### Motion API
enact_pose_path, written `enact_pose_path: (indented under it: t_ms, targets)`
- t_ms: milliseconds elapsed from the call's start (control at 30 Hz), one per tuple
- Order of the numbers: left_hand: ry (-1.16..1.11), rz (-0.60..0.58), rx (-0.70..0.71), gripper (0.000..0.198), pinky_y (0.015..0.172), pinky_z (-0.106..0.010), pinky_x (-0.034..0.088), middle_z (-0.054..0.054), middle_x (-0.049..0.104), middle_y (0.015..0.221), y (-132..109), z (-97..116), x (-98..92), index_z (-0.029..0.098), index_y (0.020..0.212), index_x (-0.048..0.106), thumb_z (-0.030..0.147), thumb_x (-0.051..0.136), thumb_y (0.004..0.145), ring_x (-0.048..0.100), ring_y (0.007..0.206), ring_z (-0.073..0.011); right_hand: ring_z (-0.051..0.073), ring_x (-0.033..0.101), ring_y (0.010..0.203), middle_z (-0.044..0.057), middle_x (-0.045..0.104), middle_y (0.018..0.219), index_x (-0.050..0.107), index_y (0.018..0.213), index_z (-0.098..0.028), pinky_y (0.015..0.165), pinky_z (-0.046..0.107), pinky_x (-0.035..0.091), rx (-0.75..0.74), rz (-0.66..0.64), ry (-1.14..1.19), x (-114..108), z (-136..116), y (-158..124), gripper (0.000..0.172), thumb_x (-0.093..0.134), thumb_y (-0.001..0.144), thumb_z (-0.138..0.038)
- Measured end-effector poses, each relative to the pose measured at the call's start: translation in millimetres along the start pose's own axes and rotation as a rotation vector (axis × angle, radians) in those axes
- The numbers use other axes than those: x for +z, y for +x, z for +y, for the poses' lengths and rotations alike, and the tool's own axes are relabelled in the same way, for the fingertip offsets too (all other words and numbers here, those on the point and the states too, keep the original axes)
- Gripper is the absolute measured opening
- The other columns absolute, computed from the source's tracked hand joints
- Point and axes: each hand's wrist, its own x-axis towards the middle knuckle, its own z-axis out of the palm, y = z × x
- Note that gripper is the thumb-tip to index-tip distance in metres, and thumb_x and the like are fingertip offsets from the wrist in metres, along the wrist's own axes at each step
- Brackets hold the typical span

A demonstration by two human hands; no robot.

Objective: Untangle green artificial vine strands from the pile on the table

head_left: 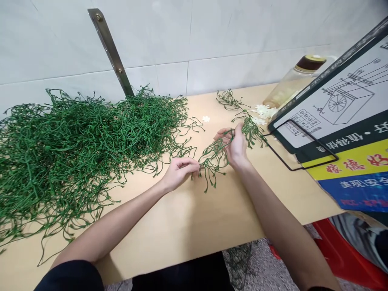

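Between my hands hangs a strand of thin green artificial plant stems [214, 155], with small knobs on the branching tips. The thumb and fingers of my left hand [181, 171] pinch its near left end. My right hand [238, 147] is curled around the strand further along, thumb up and fingers partly behind the greenery. Past that hand the strand runs on over the table [169, 226] toward the wall. To the left of my left hand lies a big tangled heap of the same green stems [91, 133].
White flower-shaped pieces [261, 113] lie by a clear bottle with a brown cap [287, 83]; a single white flower [206, 119] is nearer the middle. A printed box [342, 101] and black wire frame [303, 145] stand right. A metal bracket [110, 50] rises behind the heap.
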Motion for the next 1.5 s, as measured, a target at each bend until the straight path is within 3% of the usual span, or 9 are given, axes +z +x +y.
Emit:
enact_pose_path:
  t_ms: [133,300,400,533,800,967,1133,1333,1500]
  targets:
    - [0.046,-0.022,0.068,0.047,0.061,-0.033,0.043,-0.006,0.061,0.055,-3.4,0.8,1.1,0.016,0.052,0.067,0.054,0.066,0.079,0.054,0.058,-0.0162,0.011,0.044,0.031,-0.003,0.044,0.041,0.056,0.066,-0.02,0.028,0.023,0.03,0.099,-0.099,0.008,6.3,-5.3,-7.8,0.076,0.032,0.072,-0.092]
    - [0.14,0.229,0.145,0.061,0.051,-0.028,0.032,0.005,0.032,0.042,-1.9,7.3,3.1,0.018,0.042,0.04,0.059,0.065,0.08,0.028,0.044,-0.0074,0.007,0.03,0.022,-0.007,0.036,0.036,0.061,0.07,-0.018,0.022,0.022,0.023,0.248,-0.259,-0.008,9.9,-13.9,-14.7,0.074,0.042,0.071,-0.09]
    - [0.109,0.327,0.197,0.046,0.052,-0.024,0.034,0.006,0.043,0.055,1.3,9.8,2.7,0.018,0.058,0.047,0.049,0.076,0.074,0.036,0.051,-0.007,0.008,0.033,0.021,-0.006,0.04,0.036,0.062,0.07,-0.017,0.021,0.022,0.026,0.303,-0.368,-0.043,10.4,-20.2,-20.4,0.067,0.052,0.072,-0.084]
    - [0.027,0.218,0.176,0.036,0.066,-0.025,0.048,0.0,0.063,0.082,4.2,9.9,2.7,0.017,0.081,0.06,0.043,0.082,0.07,0.056,0.069,-0.0091,0.007,0.031,0.021,-0.007,0.041,0.034,0.063,0.072,-0.017,0.022,0.02,0.026,0.255,-0.48,-0.181,11.8,-20.7,-29.1,0.055,0.063,0.076,-0.071]
    - [0.041,0.085,-0.032,0.042,0.062,-0.023,0.05,0.0,0.069,0.069,3.7,7.7,3.8,0.014,0.086,0.064,0.032,0.089,0.058,0.061,0.06,-0.0096,0.006,0.032,0.022,-0.007,0.04,0.03,0.062,0.07,-0.015,0.023,0.018,0.022,0.076,-0.354,-0.408,21.9,-11.0,-33.5,0.038,0.07,0.078,-0.052]
    - [0.125,0.022,-0.092,0.042,0.053,-0.019,0.042,0.005,0.061,0.056,1.8,11.1,1.0,0.013,0.097,0.062,0.023,0.083,0.062,0.052,0.048,-0.0057,0.006,0.03,0.021,-0.009,0.046,0.033,0.061,0.09,-0.016,0.022,0.017,0.025,0.139,-0.315,-0.238,24.8,-14.7,-34.0,0.045,0.073,0.073,-0.056]
    - [0.111,-0.062,-0.104,0.061,0.052,-0.018,0.036,0.009,0.054,0.054,0.9,14.1,-2.8,0.013,0.119,0.059,0.022,0.081,0.063,0.046,0.047,-0.0045,0.005,0.044,0.029,-0.008,0.055,0.049,0.058,0.081,-0.018,0.024,0.015,0.032,0.255,-0.246,0.01,21.5,-14.4,-28.1,0.053,0.085,0.057,-0.056]
    - [0.111,-0.015,-0.104,0.037,0.058,-0.02,0.041,0.003,0.059,0.064,0.6,13.4,-0.2,0.013,0.087,0.066,0.036,0.084,0.065,0.052,0.057,-0.0069,0.004,0.057,0.045,-0.005,0.067,0.066,0.062,0.093,-0.016,0.04,0.014,0.045,0.27,-0.366,0.17,15.3,-12.7,-20.7,0.054,0.093,0.05,-0.027]
    - [0.037,0.096,-0.039,0.042,0.059,-0.02,0.043,-0.001,0.064,0.079,2.4,13.7,1.3,0.013,0.068,0.061,0.043,0.088,0.059,0.054,0.062,-0.0067,0.008,0.058,0.048,-0.001,0.07,0.067,0.063,0.083,-0.016,0.042,0.018,0.045,0.237,-0.326,0.151,10.6,-13.9,-16.4,0.045,0.091,0.052,-0.031]
